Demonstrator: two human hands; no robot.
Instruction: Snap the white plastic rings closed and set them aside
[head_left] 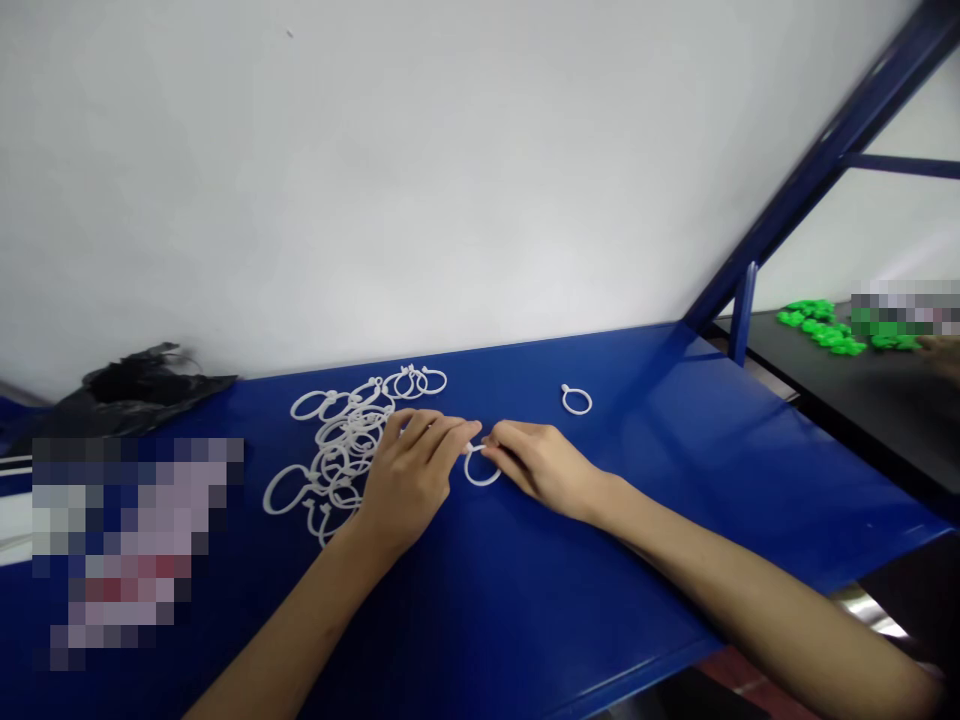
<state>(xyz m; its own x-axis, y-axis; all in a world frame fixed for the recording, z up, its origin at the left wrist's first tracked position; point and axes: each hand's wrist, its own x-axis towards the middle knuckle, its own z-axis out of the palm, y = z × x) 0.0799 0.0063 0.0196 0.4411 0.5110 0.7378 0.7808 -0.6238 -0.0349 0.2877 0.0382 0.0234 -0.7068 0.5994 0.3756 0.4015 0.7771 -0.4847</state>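
Observation:
Between my two hands is a white shower curtain ring (482, 484), its lower curve showing just above the blue table. My left hand (414, 468) pinches the ring's upper left side, by the knob, with thumb and fingertips. On the other side, the closed fingers of my right hand (541, 462) grip the ring's upper right. The fingers hide the top of the ring, so I cannot tell whether it is fastened. Several more white rings (291, 490) lie in a loose pile left of and partly behind my left hand. A single ring (577, 411) rests apart, beyond my right hand.
A black plastic bag (150, 385) lies crumpled at the back left of the blue table (660, 400). A white wall rises behind, with a blue metal frame (795, 185) at right. Green pieces (821, 328) sit on a black table beyond, near another person's blurred hand.

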